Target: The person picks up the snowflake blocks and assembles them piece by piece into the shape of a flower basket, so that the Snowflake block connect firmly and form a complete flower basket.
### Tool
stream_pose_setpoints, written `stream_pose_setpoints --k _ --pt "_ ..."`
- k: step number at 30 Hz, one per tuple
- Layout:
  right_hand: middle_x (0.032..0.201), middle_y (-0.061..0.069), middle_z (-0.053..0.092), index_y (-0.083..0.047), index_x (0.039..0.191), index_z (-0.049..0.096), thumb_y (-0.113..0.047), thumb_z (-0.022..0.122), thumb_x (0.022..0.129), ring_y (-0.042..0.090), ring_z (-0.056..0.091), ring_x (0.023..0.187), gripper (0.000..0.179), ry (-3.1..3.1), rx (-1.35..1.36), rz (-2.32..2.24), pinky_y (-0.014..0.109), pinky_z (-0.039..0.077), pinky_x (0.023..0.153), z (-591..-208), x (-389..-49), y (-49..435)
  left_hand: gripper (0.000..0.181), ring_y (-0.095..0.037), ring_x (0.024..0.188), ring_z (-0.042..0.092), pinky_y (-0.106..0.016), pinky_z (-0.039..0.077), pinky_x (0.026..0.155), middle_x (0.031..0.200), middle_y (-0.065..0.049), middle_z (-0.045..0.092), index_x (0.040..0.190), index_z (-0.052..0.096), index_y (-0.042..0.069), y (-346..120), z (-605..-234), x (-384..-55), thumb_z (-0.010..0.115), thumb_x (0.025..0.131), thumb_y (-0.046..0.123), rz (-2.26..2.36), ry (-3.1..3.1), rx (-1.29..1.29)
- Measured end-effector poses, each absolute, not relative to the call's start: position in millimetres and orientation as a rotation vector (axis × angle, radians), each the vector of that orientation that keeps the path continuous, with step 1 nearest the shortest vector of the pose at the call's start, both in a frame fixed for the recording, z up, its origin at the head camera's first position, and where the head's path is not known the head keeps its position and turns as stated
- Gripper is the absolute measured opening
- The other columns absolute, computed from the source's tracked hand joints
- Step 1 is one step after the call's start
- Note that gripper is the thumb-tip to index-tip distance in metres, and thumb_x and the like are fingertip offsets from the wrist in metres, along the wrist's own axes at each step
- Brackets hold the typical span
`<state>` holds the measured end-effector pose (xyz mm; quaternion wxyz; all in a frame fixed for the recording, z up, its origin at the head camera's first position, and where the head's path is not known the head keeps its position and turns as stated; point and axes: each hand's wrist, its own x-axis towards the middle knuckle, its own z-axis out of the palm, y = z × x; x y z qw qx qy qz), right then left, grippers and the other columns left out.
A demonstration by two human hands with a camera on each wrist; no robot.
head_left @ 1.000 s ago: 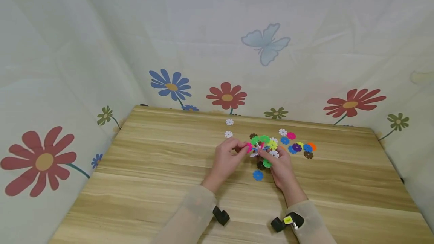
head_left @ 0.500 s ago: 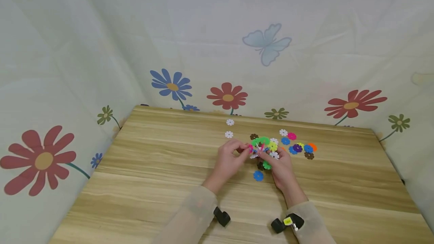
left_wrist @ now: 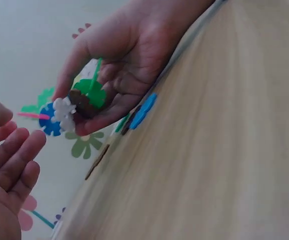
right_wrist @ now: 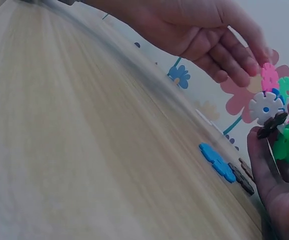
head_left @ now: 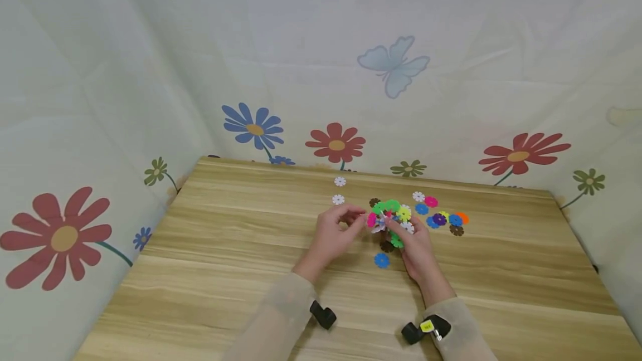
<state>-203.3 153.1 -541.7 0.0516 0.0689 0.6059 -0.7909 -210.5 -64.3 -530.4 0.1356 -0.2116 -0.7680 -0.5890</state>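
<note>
one wood-grain table (head_left: 241, 210), flower-printed backdrop (head_left: 281, 38) behind, left hand (head_left: 335, 234) loose-fingered, right hand (head_left: 416, 247) gripping joined coloured discs (right_wrist: 258, 104)

Place: a cloth-walled booth (head_left: 100, 43) around me; what kind of room holds it, I cannot tell.
Curtain (head_left: 296, 60): pale, creased, printed with flowers (head_left: 335, 144) and a butterfly (head_left: 394, 64), behind and on both sides.
Table (head_left: 200, 272): wood-grain, before me, far edge close to the curtain.

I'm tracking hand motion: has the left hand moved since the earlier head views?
Yes: the left hand shifted slightly left, judged against the loose blue disc.
</note>
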Motion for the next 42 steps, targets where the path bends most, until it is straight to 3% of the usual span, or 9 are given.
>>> stream_pose_setpoints --k 4,8,13,21,27,32,35,39,42 --pt "0.12 -0.006 0.076 0.004 0.147 0.053 -0.012 0.073 0.106 0.007 0.071 0.112 0.048 1.841 0.196 -2.429 0.024 0.059 0.098 -541.2 -203.3 153.2 0.018 -0.016 0.084 0.072 -0.029 0.061 0.076 0.094 -0.004 0.077 0.115 0.078 -0.001 -81.1 -529.2 -220.0 0.076 0.102 0.011 -1.724 -2.272 -0.363" --pt "0.121 -0.008 0.075 0.003 0.149 0.053 -0.016 0.073 0.107 0.007 0.071 0.114 0.05 1.831 0.179 -2.437 0.024 0.058 0.101 -541.1 -203.4 153.7 0.02 -0.019 0.09 0.07 -0.031 0.059 0.082 0.096 -0.004 0.076 0.115 0.078 0.001 -98.9 -532.3 -229.2 0.079 0.097 0.011 -1.578 -2.371 -0.185" --pt "0.126 -0.009 0.074 -0.001 0.151 0.052 -0.017 0.071 0.108 0.008 0.07 0.117 0.05 1.813 0.18 -2.437 0.026 0.057 0.104 -543.3 -204.3 153.9 0.03 -0.028 0.097 0.067 -0.044 0.057 0.092 0.102 -0.009 0.074 0.12 0.077 0.002 -111.3 -534.7 -237.2 0.083 0.093 0.015 -1.398 -2.544 -0.125" --pt "0.122 -0.005 0.074 0.001 0.145 0.053 -0.017 0.069 0.11 0.008 0.07 0.111 0.042 1.795 0.118 -2.428 0.024 0.059 0.098 -547.6 -203.4 153.7 0.047 -0.035 0.119 0.062 -0.052 0.046 0.108 0.119 -0.013 0.072 0.136 0.074 0.003 -109.3 -541.1 -261.3 0.08 0.1 0.032 -0.987 -2.839 -0.157" --pt "0.123 -0.006 0.073 0.0 0.149 0.051 -0.02 0.067 0.111 0.009 0.07 0.112 0.046 1.797 0.118 -2.399 0.025 0.058 0.099 -548.7 -203.8 153.8 0.035 -0.03 0.117 0.061 -0.052 0.045 0.104 0.114 -0.008 0.072 0.129 0.08 0.014 -104.7 -544.4 -271.9 0.082 0.099 0.033 -0.927 -2.864 -0.163" --pt "0.121 -0.006 0.073 0.0 0.149 0.05 -0.019 0.067 0.111 0.009 0.07 0.111 0.047 1.784 0.126 -2.395 0.024 0.058 0.097 -546.3 -203.6 153.7 0.024 -0.027 0.104 0.061 -0.048 0.048 0.099 0.105 -0.006 0.068 0.113 0.078 0.01 -102.3 -539.1 -266.4 0.086 0.096 0.024 -1.033 -2.871 -0.147" --pt "0.117 -0.005 0.074 -0.001 0.145 0.053 -0.014 0.068 0.109 0.01 0.071 0.105 0.041 1.774 0.133 -2.411 0.023 0.059 0.092 -545.6 -203.5 154.1 0.016 -0.022 0.092 0.061 -0.041 0.052 0.089 0.097 -0.004 0.066 0.106 0.071 0.008 -101.2 -534.9 -259.5 0.082 0.097 0.014 -1.197 -2.845 -0.19" --pt "0.121 -0.005 0.072 -0.004 0.147 0.051 -0.008 0.07 0.106 0.01 0.07 0.109 0.045 1.755 0.124 -2.428 0.024 0.06 0.093 -545.4 -204.4 154.3 0.008 -0.018 0.084 0.061 -0.035 0.054 0.077 0.092 -0.003 0.066 0.107 0.07 0.008 -98.9 -528.6 -250.4 0.076 0.102 0.011 -1.456 -2.736 -0.219" --pt "0.127 -0.004 0.07 -0.004 0.152 0.047 -0.007 0.071 0.106 0.01 0.069 0.116 0.052 1.742 0.109 -2.428 0.026 0.059 0.098 -545.1 -204.8 154.6 0.011 -0.017 0.087 0.063 -0.033 0.056 0.077 0.096 -0.002 0.068 0.113 0.075 0.008 -95.9 -519.3 -242.3 0.075 0.104 0.015 -1.588 -2.647 -0.181"
